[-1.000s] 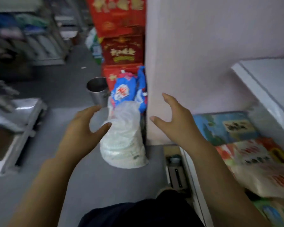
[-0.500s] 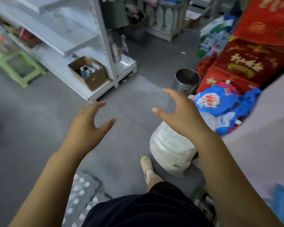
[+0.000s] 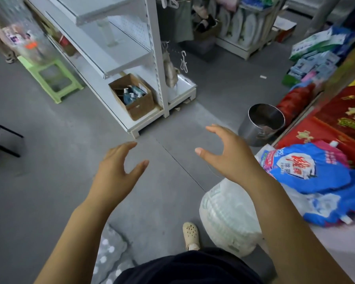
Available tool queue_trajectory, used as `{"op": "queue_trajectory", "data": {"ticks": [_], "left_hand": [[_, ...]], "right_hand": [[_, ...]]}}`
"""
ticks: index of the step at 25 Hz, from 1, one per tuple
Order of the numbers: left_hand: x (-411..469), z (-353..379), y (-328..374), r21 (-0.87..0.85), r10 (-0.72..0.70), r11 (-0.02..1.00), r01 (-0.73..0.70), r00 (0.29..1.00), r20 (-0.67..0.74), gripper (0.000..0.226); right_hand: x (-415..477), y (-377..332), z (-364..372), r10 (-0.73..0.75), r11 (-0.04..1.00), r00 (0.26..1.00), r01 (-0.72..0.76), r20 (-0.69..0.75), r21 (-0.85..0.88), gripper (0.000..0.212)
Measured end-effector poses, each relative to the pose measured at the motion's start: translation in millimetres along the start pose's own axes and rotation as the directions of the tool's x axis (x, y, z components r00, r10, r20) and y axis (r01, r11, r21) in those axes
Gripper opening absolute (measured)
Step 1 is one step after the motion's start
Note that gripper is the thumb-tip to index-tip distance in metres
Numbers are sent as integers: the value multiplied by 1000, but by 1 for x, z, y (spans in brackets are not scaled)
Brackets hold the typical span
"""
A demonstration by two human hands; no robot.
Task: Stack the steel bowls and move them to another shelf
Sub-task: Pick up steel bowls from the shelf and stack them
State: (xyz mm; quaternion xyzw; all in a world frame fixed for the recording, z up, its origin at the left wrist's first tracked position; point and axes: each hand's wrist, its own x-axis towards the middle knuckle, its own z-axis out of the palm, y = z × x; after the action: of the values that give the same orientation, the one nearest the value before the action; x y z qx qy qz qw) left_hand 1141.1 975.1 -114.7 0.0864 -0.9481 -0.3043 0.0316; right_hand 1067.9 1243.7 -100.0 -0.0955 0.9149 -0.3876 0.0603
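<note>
While my left hand [image 3: 113, 177] and right hand [image 3: 232, 160] hover empty, fingers spread, the white metal shelf [image 3: 119, 56] stands ahead.

Dark navy garment [image 3: 189, 269], cream perforated clog [image 3: 190, 235].

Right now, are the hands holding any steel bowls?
No, the left hand and the right hand are both empty, fingers loosely spread in the air.
</note>
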Motion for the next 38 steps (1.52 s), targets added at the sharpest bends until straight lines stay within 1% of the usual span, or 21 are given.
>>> {"op": "queue_trajectory", "data": {"ticks": [4, 8, 11, 15, 19, 23, 25, 30, 34, 38], "left_hand": [[68, -8, -2, -1, -50, 999, 50, 995, -82, 58], [87, -34, -40, -35, -165, 986, 161, 971, -173, 56], [79, -61, -91, -51, -304, 952, 301, 917, -258, 55], [82, -102, -166, -56, -409, 907, 417, 843, -349, 57], [113, -155, -230, -70, -416, 902, 427, 813, -406, 58], [159, -212, -294, -77, -399, 911, 404, 824, -403, 59], [184, -234, -320, -74, -391, 915, 397, 826, -405, 59], [242, -269, -374, -92, -414, 906, 412, 823, -390, 60], [303, -295, -415, -69, -416, 901, 428, 809, -415, 60], [387, -334, -455, -17, -396, 899, 438, 795, -460, 60]], "right_hand": [[82, -12, 4, -42, 999, 997, 44, 62, -22, 66], [148, -59, 48, -133, 991, 968, 130, 211, 27, 64], [183, -104, 103, -222, 975, 907, 217, 358, 56, 62], [228, -169, 177, -340, 938, 836, 334, 430, 91, 61], [276, -241, 234, -376, 925, 819, 357, 433, 128, 62], [330, -314, 293, -390, 920, 819, 369, 421, 134, 60], [355, -340, 318, -403, 914, 817, 384, 412, 133, 59], [420, -384, 369, -390, 917, 804, 385, 449, 107, 58], [491, -418, 409, -423, 900, 768, 417, 480, 127, 57], [580, -466, 442, -463, 874, 723, 468, 513, 129, 58]]}}
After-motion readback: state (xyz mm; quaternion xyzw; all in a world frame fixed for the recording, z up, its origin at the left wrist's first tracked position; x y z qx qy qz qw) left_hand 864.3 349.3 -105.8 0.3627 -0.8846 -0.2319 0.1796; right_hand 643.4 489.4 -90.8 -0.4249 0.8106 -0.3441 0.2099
